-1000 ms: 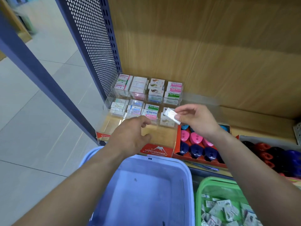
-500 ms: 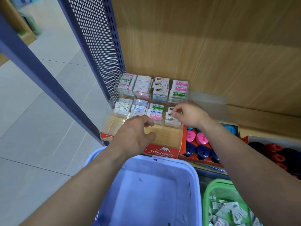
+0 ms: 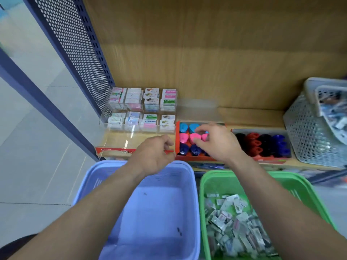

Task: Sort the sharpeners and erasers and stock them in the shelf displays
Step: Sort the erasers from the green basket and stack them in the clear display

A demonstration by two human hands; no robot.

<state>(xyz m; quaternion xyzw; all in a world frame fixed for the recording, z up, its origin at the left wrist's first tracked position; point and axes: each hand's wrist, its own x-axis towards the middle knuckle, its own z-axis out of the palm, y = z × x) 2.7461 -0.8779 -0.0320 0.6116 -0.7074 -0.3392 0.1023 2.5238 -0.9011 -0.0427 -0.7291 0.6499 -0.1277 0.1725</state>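
A clear tiered eraser display point(image 3: 120, 139) with a red front label stands at the shelf's left and holds rows of boxed erasers point(image 3: 150, 117). Beside it on the right, a red box point(image 3: 177, 139) holds blue, pink and navy sharpeners point(image 3: 183, 137). My left hand point(image 3: 154, 152) hovers at the display's front right corner with its fingers loosely curled, and I see nothing in it. My right hand point(image 3: 216, 141) is over the red box, its curled fingertips above the pink sharpeners, with nothing visible in it. Below it, a green basket point(image 3: 202, 184) holds several wrapped erasers point(image 3: 231, 222).
An almost bare blue basket point(image 3: 191, 184) sits under my left arm. A second box point(image 3: 262, 158) of black, red and blue sharpeners lies right of the red one. A white mesh basket point(image 3: 304, 132) stands at the far right. A perforated panel point(image 3: 78, 53) closes the shelf's left side.
My right hand set the small white eraser it held into the display's front right slot, then drew back right over the sharpener box. My view swung right and down.
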